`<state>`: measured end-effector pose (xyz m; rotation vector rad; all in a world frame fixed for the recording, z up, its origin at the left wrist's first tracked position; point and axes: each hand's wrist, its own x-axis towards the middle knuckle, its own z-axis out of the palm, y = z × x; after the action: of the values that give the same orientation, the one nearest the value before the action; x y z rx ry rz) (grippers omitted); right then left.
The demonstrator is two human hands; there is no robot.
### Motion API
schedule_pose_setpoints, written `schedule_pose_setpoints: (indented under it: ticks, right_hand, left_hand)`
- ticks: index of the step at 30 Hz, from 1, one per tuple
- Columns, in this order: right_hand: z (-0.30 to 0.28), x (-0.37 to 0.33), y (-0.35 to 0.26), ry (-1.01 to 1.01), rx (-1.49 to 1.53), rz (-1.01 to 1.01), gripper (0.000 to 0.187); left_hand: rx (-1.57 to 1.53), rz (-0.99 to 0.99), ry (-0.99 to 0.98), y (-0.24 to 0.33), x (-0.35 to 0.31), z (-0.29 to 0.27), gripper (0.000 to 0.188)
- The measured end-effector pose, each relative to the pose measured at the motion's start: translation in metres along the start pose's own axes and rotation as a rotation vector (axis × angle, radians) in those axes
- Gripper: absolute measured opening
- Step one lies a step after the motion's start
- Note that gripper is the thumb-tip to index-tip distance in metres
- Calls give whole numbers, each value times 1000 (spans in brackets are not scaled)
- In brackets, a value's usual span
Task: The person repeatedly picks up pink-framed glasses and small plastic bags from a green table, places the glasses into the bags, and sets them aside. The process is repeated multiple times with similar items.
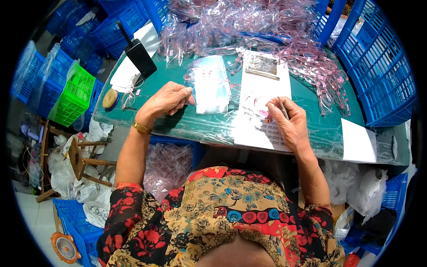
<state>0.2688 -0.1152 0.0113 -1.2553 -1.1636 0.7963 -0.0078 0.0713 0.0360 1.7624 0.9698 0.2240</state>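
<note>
My left hand (171,99) is closed, thumb against curled fingers, at the left edge of a stack of transparent plastic sleeves (213,91). Whatever it may pinch is too small or hidden to make out. My right hand (291,127) grips a thin dark stick-like tool (283,108) over a white printed sheet (262,129). A small pink piece shows by its fingertips, blurred by glare. Thin pinkish frames, apparently eyeglasses, lie across the sleeves. Farther up the sheet sits a small shallow tray (263,66) with a greyish, glittering surface.
Bagged pinkish frames (240,22) are heaped along the table's far side. A black handheld radio (140,55) and a round yellowish roll (110,99) occupy the left. A blue crate (376,66) stands at right; a wooden stool (86,160) and green crate (73,98) are left.
</note>
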Motion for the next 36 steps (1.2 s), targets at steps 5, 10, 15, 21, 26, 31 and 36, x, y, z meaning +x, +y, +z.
schedule_pose_setpoints:
  ticks: [5, 10, 15, 21, 26, 31, 36]
  right_hand:
    - [23, 8, -20, -27, -266, -232, 13]
    - [36, 23, -18, -93, -535, -334, 18]
    - [33, 21, -5, -111, -491, -237, 17]
    - [34, 20, 2, -126, -467, -188, 18]
    - [33, 19, -3, -122, -374, -144, 15]
    - [19, -1, -12, -37, -154, -73, 12]
    - [7, -41, -31, 34, -140, -88, 8]
  left_hand:
    - [111, -2, -24, 2, 1, 1, 45]
    - [147, 94, -54, 2, -13, -4, 46]
    - [-57, 93, 86, -10, -39, -4, 45]
    - [-414, 350, 567, -39, -55, 28, 43]
    - [-620, 456, 653, -33, -46, 55, 41]
    - [-941, 420, 347, -9, -33, 71, 28]
    - [-1072, 357, 169, 3, -22, 85, 28]
